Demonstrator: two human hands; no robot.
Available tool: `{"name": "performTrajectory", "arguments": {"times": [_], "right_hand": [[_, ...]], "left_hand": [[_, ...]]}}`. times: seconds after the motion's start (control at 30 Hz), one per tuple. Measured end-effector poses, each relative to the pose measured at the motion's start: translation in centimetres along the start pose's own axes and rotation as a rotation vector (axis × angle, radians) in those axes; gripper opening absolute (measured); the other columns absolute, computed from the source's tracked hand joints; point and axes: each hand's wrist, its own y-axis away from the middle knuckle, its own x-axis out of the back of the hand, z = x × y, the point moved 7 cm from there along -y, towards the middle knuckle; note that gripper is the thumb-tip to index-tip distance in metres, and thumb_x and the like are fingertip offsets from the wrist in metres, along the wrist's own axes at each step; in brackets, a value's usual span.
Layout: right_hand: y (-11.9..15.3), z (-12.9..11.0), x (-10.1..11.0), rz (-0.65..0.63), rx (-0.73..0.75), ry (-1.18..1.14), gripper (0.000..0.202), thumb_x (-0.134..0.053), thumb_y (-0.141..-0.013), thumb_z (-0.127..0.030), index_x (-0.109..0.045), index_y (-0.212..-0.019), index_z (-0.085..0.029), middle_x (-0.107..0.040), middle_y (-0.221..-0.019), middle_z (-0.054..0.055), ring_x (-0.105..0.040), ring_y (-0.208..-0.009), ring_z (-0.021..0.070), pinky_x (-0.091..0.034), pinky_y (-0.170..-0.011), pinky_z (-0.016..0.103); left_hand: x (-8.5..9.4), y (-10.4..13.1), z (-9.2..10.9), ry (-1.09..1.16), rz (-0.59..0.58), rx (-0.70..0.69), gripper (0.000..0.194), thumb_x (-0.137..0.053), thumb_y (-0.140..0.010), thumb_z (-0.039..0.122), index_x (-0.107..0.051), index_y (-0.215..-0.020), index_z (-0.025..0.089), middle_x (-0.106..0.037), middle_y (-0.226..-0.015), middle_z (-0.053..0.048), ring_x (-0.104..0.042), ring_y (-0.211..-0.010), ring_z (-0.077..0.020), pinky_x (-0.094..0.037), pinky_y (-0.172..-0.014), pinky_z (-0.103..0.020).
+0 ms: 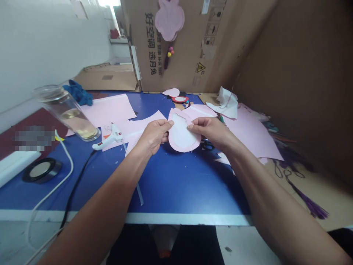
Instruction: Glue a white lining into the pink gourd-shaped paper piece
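Between my two hands, raised over the blue table (176,191), is a pink pear-shaped paper cutout (184,146) with a white middle. My left hand (157,135) pinches its left edge between thumb and fingers. On the opposite edge, my right hand (208,129) grips it the same way. Just below the right hand lie dark-handled scissors (207,144), partly hidden. A white glue gun (110,139) rests left of my left hand, with a clear glue stick reaching out behind it. Pink paper sheets (143,127) lie under and around the hands.
A glass jar (70,114) with pale liquid, a roll of black tape (41,170) and cables stand or lie at left. Cardboard (190,55) walls the back and right. Crumpled white paper (227,103) and a purple tassel (310,202) lie at right.
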Motion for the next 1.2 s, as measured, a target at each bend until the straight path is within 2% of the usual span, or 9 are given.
{"name": "performTrajectory", "arguments": {"times": [0.1,0.23,0.47,0.6,0.77,0.9,1.07,1.2], "right_hand": [[0.0,0.1,0.0,0.008,-0.008,0.006,0.024,-0.091,-0.081,-0.037,-0.073,-0.076,-0.021,-0.069,-0.067,0.002,-0.057,-0.054,0.0139,-0.048,-0.046,0.028],[0.0,0.2,0.0,0.008,-0.012,0.024,0.023,-0.090,-0.081,-0.037,-0.073,-0.077,-0.021,-0.068,-0.066,0.002,-0.056,-0.054,0.0143,-0.048,-0.046,0.028],[0.1,0.2,-0.5,-0.068,0.009,0.077,0.025,-0.089,-0.083,-0.040,-0.073,-0.077,-0.022,-0.064,-0.065,0.000,-0.051,-0.054,0.0126,-0.041,-0.047,0.027],[0.0,0.6,-0.9,-0.104,0.002,0.062,0.024,-0.089,-0.083,-0.040,-0.074,-0.079,-0.022,-0.064,-0.065,0.000,-0.051,-0.053,0.0124,-0.040,-0.047,0.026],[-0.1,1.0,-1.0,-0.119,0.005,0.052,0.024,-0.091,-0.082,-0.041,-0.075,-0.081,-0.023,-0.067,-0.069,0.000,-0.053,-0.056,0.0131,-0.042,-0.048,0.027],[-0.1,1.1,-1.0,-0.118,-0.003,0.047,0.023,-0.090,-0.083,-0.040,-0.075,-0.081,-0.023,-0.067,-0.069,0.000,-0.053,-0.056,0.0125,-0.042,-0.049,0.026],[-0.2,1.1,-1.1,-0.126,0.002,0.059,0.025,-0.092,-0.082,-0.042,-0.075,-0.082,-0.022,-0.068,-0.070,0.001,-0.053,-0.057,0.0128,-0.042,-0.048,0.026],[-0.2,1.2,-1.0,-0.116,-0.012,0.059,0.027,-0.094,-0.080,-0.042,-0.076,-0.082,-0.022,-0.068,-0.070,0.001,-0.053,-0.057,0.0129,-0.043,-0.048,0.026]], "left_hand": [[0.3,-0.1,-0.1,0.001,0.013,0.002,0.028,-0.093,-0.085,0.040,-0.073,-0.085,0.020,-0.070,-0.069,-0.003,-0.065,-0.058,-0.0135,-0.054,-0.056,-0.025],[0.2,0.2,0.1,0.001,0.014,-0.007,0.026,-0.092,-0.086,0.039,-0.075,-0.087,0.018,-0.073,-0.074,-0.004,-0.063,-0.057,-0.0121,-0.052,-0.055,-0.025],[0.2,0.6,1.0,0.023,0.094,-0.041,0.017,-0.085,-0.090,0.032,-0.076,-0.090,0.017,-0.073,-0.075,-0.003,-0.063,-0.055,-0.0120,-0.045,-0.049,-0.023],[0.3,0.9,1.4,0.055,0.149,-0.063,0.009,-0.081,-0.092,0.025,-0.077,-0.091,0.017,-0.073,-0.074,-0.002,-0.063,-0.055,-0.0117,-0.048,-0.051,-0.023],[0.3,1.2,1.6,0.046,0.173,-0.050,0.012,-0.078,-0.095,0.025,-0.076,-0.086,0.018,-0.070,-0.068,-0.001,-0.060,-0.051,-0.0122,-0.043,-0.046,-0.023],[0.2,1.3,1.9,0.057,0.185,-0.074,0.012,-0.079,-0.094,0.023,-0.075,-0.083,0.018,-0.070,-0.069,-0.001,-0.062,-0.054,-0.0116,-0.048,-0.052,-0.023],[0.5,1.1,1.6,0.030,0.196,-0.064,0.018,-0.083,-0.093,0.028,-0.074,-0.082,0.018,-0.067,-0.067,0.000,-0.057,-0.048,-0.0102,-0.042,-0.046,-0.022],[0.4,1.1,1.7,0.036,0.195,-0.073,0.015,-0.082,-0.094,0.026,-0.074,-0.083,0.018,-0.069,-0.069,-0.001,-0.061,-0.052,-0.0112,-0.043,-0.047,-0.022]]}}
